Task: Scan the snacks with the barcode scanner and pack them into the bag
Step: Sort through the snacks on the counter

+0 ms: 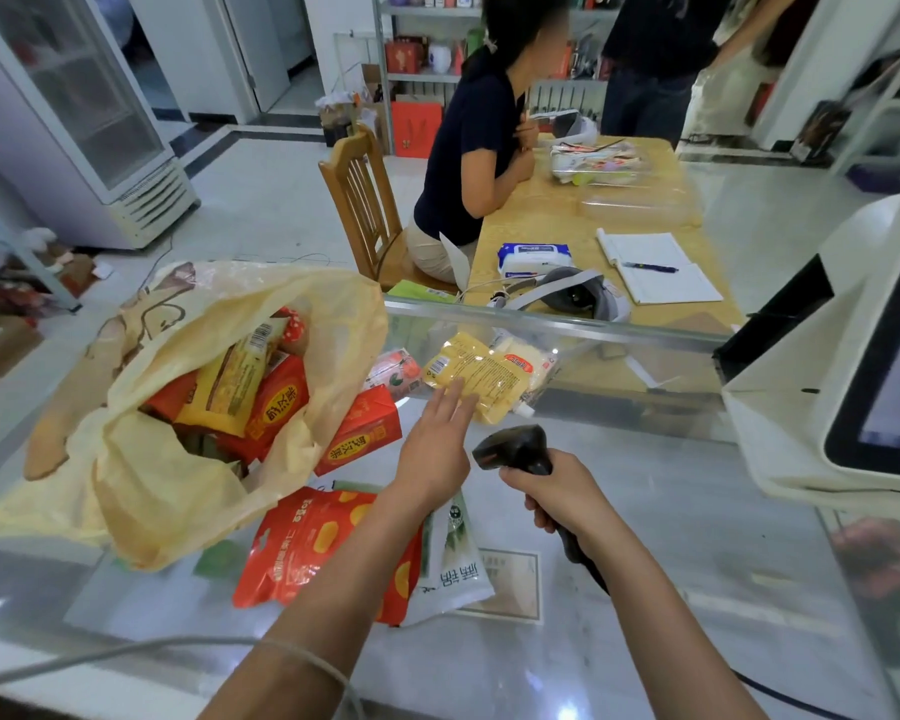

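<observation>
- At a shop's glass surface point(645, 589), the person's left hand point(437, 444) reaches forward with straight fingers held close together, the tips on the lower edge of a yellow pouch point(471, 374).
- The right hand point(557, 491) is wrapped round the handle of a black barcode scanner point(515, 449), whose head points toward the pouch.
- The pouch is soft and glossy, with a spout at one corner. It lies against a raised glass ledge point(541, 314), beside a clear packet point(528, 361) with a red label.
- A thin, crinkled yellow plastic bag point(178, 485) slumps at left, mouth open, with red and yellow snack packs showing inside.
- A red carton point(359, 433) leans at the bag's mouth, between the bag and the left hand.
- Under the left forearm lie a flat red packet point(307, 548) and a white-and-green packet point(453, 558), partly hidden by the arm.
- A white checkout terminal point(801, 433) crowds the right edge.
- Beyond the ledge, a seated person point(484, 148) leans on a wooden table point(541, 210) carrying a pack of wipes point(533, 257), a notebook point(655, 272) with a pen, and a headset point(572, 296).
- A wooden slatted chair point(359, 200) and a glass-door fridge point(74, 122) stand behind.
</observation>
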